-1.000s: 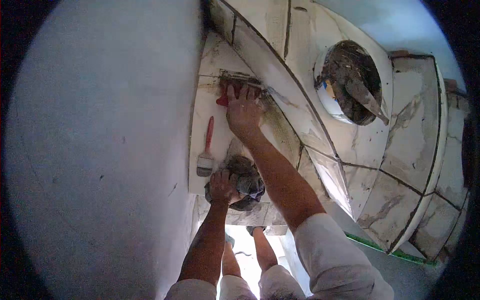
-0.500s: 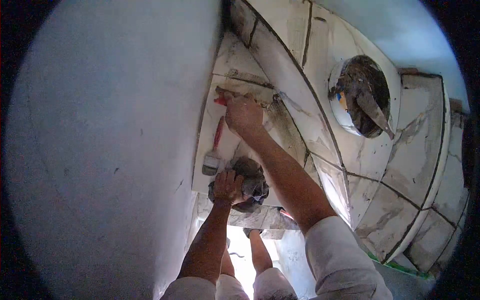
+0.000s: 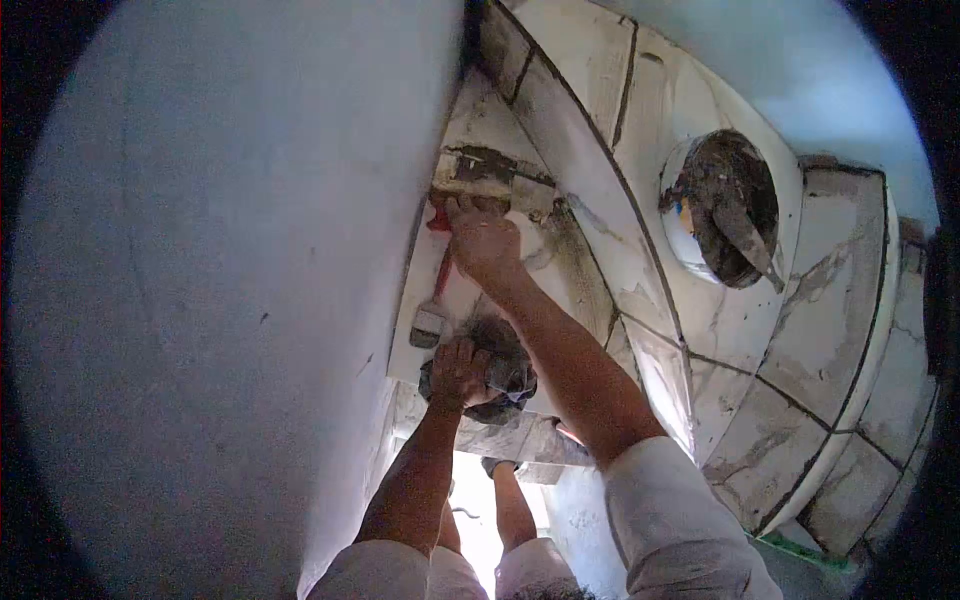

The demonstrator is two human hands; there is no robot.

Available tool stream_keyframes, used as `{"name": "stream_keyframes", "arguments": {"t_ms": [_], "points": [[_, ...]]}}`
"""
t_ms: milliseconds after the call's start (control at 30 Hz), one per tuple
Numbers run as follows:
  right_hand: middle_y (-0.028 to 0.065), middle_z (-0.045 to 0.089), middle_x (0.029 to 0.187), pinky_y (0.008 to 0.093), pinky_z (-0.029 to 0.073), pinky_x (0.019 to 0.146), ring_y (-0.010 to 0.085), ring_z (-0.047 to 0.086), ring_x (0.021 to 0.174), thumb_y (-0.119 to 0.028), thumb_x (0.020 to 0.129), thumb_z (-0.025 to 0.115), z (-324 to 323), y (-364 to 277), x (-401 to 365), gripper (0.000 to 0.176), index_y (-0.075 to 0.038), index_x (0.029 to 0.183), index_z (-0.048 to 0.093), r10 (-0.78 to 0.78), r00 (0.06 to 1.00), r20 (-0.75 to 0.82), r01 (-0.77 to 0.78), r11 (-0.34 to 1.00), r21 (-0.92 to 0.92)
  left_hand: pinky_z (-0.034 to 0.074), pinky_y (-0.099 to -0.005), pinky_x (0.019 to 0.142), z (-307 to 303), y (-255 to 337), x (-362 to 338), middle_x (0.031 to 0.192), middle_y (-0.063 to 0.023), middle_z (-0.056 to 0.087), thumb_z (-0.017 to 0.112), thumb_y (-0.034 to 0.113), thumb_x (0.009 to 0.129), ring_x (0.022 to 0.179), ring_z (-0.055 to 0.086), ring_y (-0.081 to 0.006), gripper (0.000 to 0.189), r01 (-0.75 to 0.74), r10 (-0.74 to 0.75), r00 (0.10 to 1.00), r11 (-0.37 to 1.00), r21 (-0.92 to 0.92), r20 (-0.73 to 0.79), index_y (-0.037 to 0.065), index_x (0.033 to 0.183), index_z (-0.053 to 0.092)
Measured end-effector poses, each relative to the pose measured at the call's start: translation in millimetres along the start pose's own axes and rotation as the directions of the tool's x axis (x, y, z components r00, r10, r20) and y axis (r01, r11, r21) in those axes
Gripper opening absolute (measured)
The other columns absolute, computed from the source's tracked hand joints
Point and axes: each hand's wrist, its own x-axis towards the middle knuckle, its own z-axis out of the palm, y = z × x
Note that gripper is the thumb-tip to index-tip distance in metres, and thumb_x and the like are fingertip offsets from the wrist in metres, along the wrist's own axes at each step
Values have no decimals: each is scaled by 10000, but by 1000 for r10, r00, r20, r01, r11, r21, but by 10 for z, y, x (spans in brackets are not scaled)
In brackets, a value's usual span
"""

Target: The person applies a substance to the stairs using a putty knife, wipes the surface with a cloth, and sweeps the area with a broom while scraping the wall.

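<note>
My right hand (image 3: pixel 486 240) is closed around a tool with a red part (image 3: pixel 438 216) that shows at the fingertips. My hand covers the rest of the tool, and I cannot tell its kind. Just beyond the knuckles, a dark smear (image 3: pixel 485 162) lies along a tile joint. A paintbrush (image 3: pixel 429 322) with a red handle rests on the pale tile, the handle's tip close to my right hand. Nearer to me, my left hand (image 3: pixel 460 375) lies with extended fingers against a crumpled dark bag or cloth (image 3: pixel 512 372).
A plain wall (image 3: pixel 220 300) rises close on the left. Tiled steps (image 3: pixel 820 300) with dark joints curve up on the right. On one stands a white bucket (image 3: pixel 690 250) of dark paste, with a flat smeared tool (image 3: pixel 742 235) in it. A bright gap opens below, by my legs.
The view has shifted a little. My right hand has drawn slightly toward me, nearer the brush handle, and more of the dark smear beyond it shows. My left hand stays in place.
</note>
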Motion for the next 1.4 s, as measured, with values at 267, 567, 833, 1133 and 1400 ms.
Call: {"name": "stream_keyframes", "arguments": {"t_ms": [267, 567, 833, 1133, 1400], "points": [[135, 589, 1153, 462, 482, 852, 353, 585, 974, -168, 862, 435, -107, 357, 385, 403, -192, 1254, 526, 6, 996, -92, -3, 999, 36, 372, -498, 867, -8, 7, -48, 976, -150, 507, 740, 495, 494, 1010, 485, -365, 592, 48, -45, 992, 999, -22, 118, 114, 925, 601], [88, 633, 1089, 452, 488, 839, 318, 609, 960, -177, 866, 452, -511, 384, 486, 424, -338, 1252, 523, -101, 995, -25, 104, 980, 170, 408, -483, 729, -12, -5, -15, 935, -147, 502, 716, 452, 515, 900, 512, -339, 478, 106, -101, 993, 991, -77, 67, 119, 828, 577], [121, 613, 1120, 457, 499, 823, 325, 596, 1002, -98, 837, 437, -596, 248, 147, 471, -303, 1249, 534, -154, 862, 482, 144, 988, 58, 408, -472, 745, 65, -9, -75, 888, -128, 488, 702, 382, 515, 882, 507, -326, 431, -48, 42, 979, 999, -24, -201, 118, 827, 566], [154, 531, 1230, 483, 462, 894, 333, 465, 1178, -147, 877, 425, -340, 78, 406, 417, -223, 1280, 504, 31, 992, 124, -20, 996, -87, 407, -488, 739, 29, -12, -58, 916, -126, 496, 742, 481, 483, 922, 507, -331, 552, -41, 41, 991, 999, 4, -124, 118, 873, 597], [211, 475, 1266, 493, 416, 942, 371, 459, 1165, -210, 896, 438, -669, -96, 118, 399, -126, 1283, 486, -44, 939, 341, 41, 999, 16, 398, -488, 785, 39, 2, -56, 953, -140, 508, 713, 509, 529, 940, 513, -340, 569, 14, -11, 999, 997, 73, -39, 133, 945, 616]]}}
